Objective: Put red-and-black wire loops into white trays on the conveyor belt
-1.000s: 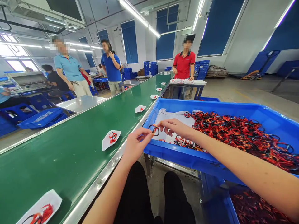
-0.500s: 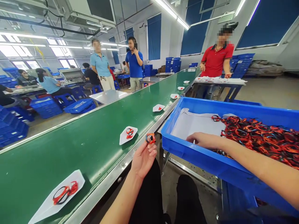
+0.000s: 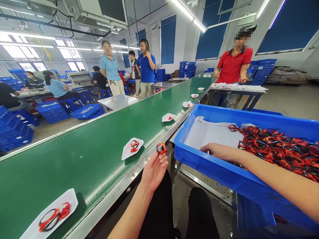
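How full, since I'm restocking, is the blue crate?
Partly full: the blue crate holds tangled red-and-black cords on its right; a white sheet shows on its left.

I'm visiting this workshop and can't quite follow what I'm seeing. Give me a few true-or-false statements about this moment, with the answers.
1. The left hand holds a small coil of red and black cord at its fingertips. True.
2. The right hand is buried deep in the heap of red and black cords. False: its fingers are over the white liner sheet, short of the heap.
3. A white tray on the green conveyor belt carries a bundle of cord. True.
4. The bin holding the heap is grey metal. False: it is blue plastic.
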